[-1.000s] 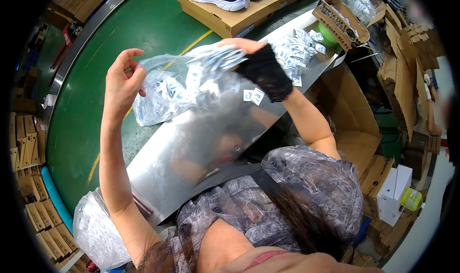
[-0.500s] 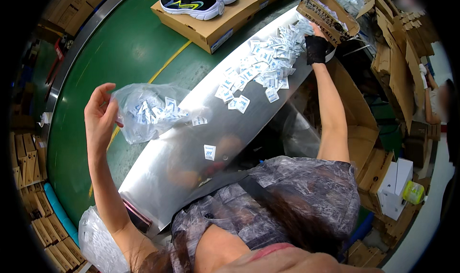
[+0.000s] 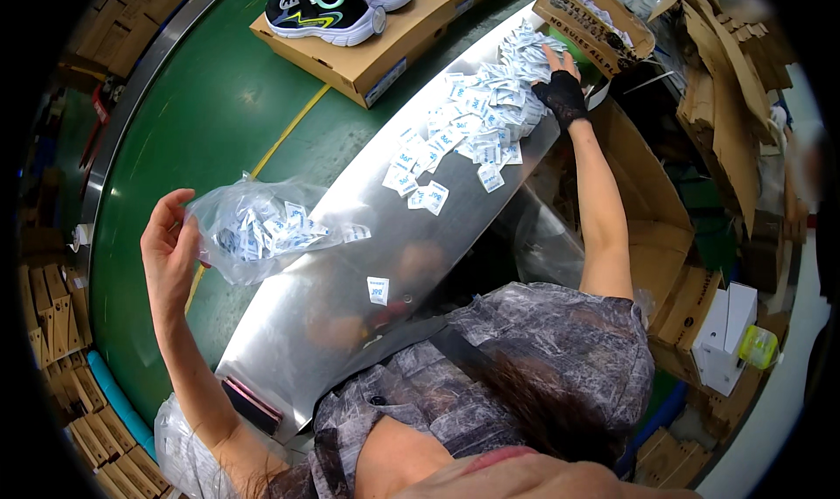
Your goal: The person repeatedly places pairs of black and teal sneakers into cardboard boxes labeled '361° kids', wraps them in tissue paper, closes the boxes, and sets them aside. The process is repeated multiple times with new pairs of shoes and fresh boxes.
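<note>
My left hand (image 3: 171,241) is curled at the left side of a clear plastic bag (image 3: 226,258), its thumb and fingers pinching the edge. Inside the bag are several white sachets with blue print. The bag spans the green surface and the edge of a shiny metal work surface (image 3: 350,228). My right hand (image 3: 562,87), in a black fingerless glove, lies with fingers stretched out at the right side of a heap of loose sachets (image 3: 481,105) at the metal's far end. One single sachet (image 3: 378,291) lies apart, nearer my body.
Black sneakers (image 3: 328,13) rest on a brown shoebox (image 3: 359,57) on the green conveyor belt (image 3: 210,79). An open carton (image 3: 595,26) stands beyond my right hand. Cardboard boxes (image 3: 652,193) crowd the right side. A dark flat case (image 3: 252,403) lies near my left forearm.
My right hand has shifted left and slightly down against the heap, its fingers now stretched out. My left hand and the plastic bag appear lower and farther left; the whole view has also shifted.
</note>
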